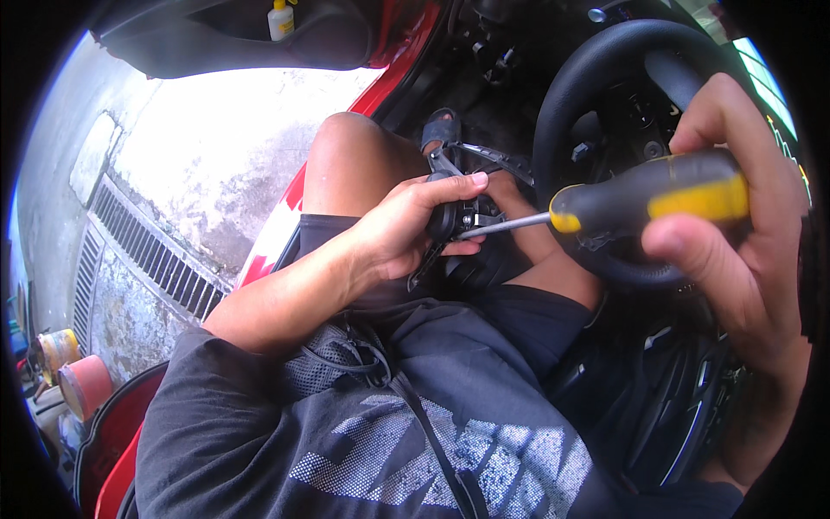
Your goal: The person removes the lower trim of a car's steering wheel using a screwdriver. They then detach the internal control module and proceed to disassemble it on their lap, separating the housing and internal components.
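Observation:
My left hand (393,221) is closed around a small black part with metal pieces (443,220), its thumb lying across the top. Thin arms stick out from the part's far side, and my fingers hide some of it. On the right, my right hand (752,233) grips a screwdriver (614,203) with a black and yellow handle, thumb on the near side and fingers curled over the end. Its grey shaft points left, and the tip meets the part near my left fingers. Whether the tip sits in a screw I cannot tell.
I sit in a red car with a black steering wheel (553,112) close behind the screwdriver. The open door (233,39) holds a small yellow-capped bottle (280,21). Outside on the left are a floor grate (156,246) and a pink bucket (85,387).

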Demonstrator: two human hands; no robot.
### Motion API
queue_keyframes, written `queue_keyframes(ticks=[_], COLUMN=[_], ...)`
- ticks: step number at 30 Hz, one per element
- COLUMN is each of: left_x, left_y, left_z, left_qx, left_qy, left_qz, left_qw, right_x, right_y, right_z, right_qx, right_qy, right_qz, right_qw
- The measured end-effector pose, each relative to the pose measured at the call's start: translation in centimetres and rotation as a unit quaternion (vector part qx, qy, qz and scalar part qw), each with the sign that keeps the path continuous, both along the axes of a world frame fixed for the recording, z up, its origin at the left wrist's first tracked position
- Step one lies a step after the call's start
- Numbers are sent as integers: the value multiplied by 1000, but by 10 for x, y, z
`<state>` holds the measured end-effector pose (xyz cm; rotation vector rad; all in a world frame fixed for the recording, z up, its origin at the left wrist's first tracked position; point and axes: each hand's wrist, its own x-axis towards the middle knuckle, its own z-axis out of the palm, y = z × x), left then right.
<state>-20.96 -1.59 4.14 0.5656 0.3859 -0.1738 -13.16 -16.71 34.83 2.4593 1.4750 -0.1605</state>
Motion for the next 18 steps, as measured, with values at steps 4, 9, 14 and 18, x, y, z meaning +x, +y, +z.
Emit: queue_keyframes(ticks=[4,9,14,18], left_x=[-4,0,-1,0], left_y=[2,2,1,-1], left_z=[1,-6,-8,-3], left_qx=[0,4,6,4], left_qy=[-1,-16,-19,-13], left_qz=[8,-4,15,3], left_qw=[1000,1000,1000,1000], right_x=[-7,21,6,11], right_y=[20,-9,-3,-8], right_z=[2,-18,-11,-12], right_qx=[-72,95,18,68], right_qy=[-46,9,-79,-3], right_qz=[-55,319,217,87], right_qw=[995,943,973,994])
